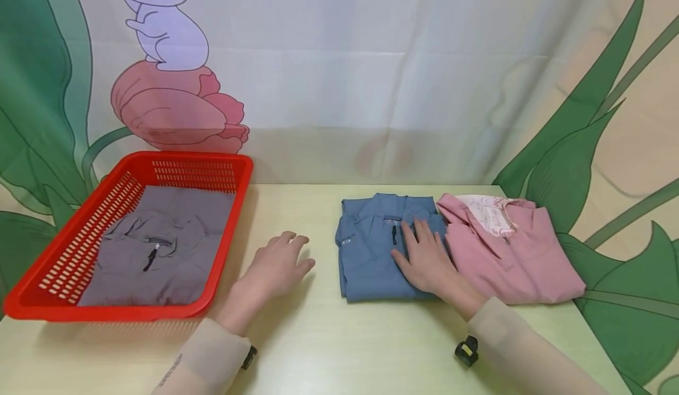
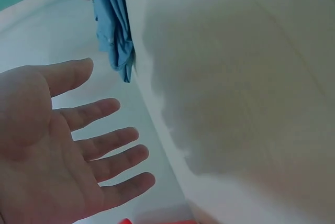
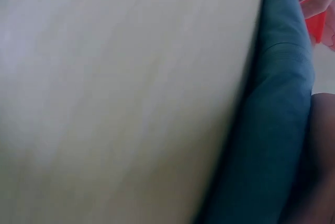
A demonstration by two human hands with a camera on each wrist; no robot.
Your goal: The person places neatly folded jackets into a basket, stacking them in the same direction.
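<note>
A folded blue shirt (image 1: 371, 265) with a short dark zipper pull lies on the table, and my right hand (image 1: 426, 259) rests on its right part with fingers extended. In the right wrist view the blue shirt's (image 3: 277, 88) thick folded edge fills the right side. My left hand (image 1: 278, 265) is held over the table between the basket and the blue shirt, holding nothing; the left wrist view shows this left hand (image 2: 68, 145) with its fingers spread. Against the blue shirt's right side lies a folded pink shirt (image 1: 530, 259) with a patterned inner collar.
At the left stands a red plastic basket (image 1: 225, 247) with slotted walls, holding a folded grey shirt (image 1: 185, 265) with a black zipper pull. The pale wooden table (image 1: 329, 348) ends at a printed curtain (image 1: 339, 88) along the back.
</note>
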